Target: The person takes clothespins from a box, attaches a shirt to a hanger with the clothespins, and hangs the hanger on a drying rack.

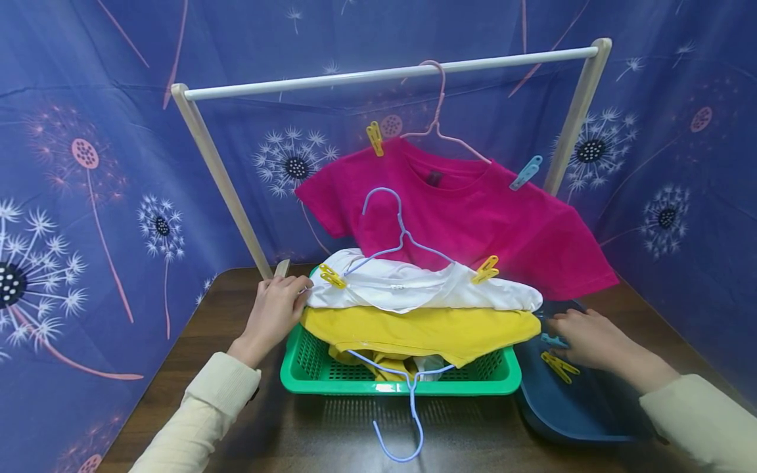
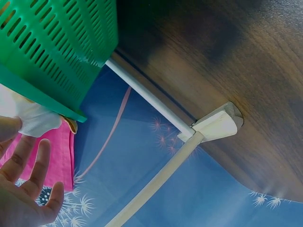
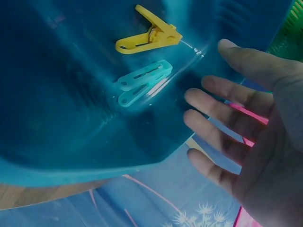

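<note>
A white T-shirt [image 1: 378,289] lies on a blue wire hanger [image 1: 402,223], with a yellow clothespin [image 1: 332,276] at its left shoulder and another yellow clothespin [image 1: 486,269] at its right. My left hand [image 1: 276,312] pinches the left end of the white T-shirt between thumb and forefinger, its other fingers spread. My right hand [image 1: 591,338] is over a dark blue basin [image 1: 591,410], fingers apart and holding nothing. Beside it in the basin lie a yellow clothespin [image 3: 149,35] and a light blue clothespin [image 3: 146,82].
A yellow garment [image 1: 414,332] with another blue hanger [image 1: 414,414] lies in a green basket [image 1: 402,387] beneath the white T-shirt. Behind, a pink T-shirt [image 1: 449,210] hangs by a pink hanger [image 1: 437,125] from a white rail [image 1: 331,80] on wooden legs.
</note>
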`<state>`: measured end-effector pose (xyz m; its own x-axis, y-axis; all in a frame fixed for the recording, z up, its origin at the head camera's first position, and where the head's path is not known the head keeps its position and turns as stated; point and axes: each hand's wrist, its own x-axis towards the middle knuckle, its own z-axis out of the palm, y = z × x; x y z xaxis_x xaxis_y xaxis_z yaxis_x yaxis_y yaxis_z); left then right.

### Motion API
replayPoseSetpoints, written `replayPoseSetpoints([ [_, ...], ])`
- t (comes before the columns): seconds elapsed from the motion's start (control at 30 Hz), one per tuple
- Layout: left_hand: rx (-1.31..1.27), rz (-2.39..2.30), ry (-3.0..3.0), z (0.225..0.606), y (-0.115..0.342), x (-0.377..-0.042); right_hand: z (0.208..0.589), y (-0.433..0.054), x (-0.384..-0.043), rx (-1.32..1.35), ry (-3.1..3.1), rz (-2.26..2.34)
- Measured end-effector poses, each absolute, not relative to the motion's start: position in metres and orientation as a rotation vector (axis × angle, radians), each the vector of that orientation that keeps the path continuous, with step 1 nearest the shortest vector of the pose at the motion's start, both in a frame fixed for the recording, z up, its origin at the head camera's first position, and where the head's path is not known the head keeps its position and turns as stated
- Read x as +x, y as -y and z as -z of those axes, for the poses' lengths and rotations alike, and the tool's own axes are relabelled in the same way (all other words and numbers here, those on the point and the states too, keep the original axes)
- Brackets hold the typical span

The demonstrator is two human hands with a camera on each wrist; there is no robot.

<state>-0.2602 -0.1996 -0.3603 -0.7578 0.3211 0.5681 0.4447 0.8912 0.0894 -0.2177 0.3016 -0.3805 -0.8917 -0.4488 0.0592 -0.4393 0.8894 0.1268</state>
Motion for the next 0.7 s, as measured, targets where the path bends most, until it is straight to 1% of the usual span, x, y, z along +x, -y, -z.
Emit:
replayPoseSetpoints([
  [0.4, -0.557, 0.298, 2.484, 0.3606, 0.1989, -0.2613, 0.3829, -0.3054, -0.2162, 0.633, 3.146, 0.208],
  [0.7, -0.561, 0.312, 2.484, 0.3613, 0.1997, -0.2616, 0.3836, -0.3025, -0.2200, 0.641, 3.239, 0.214],
])
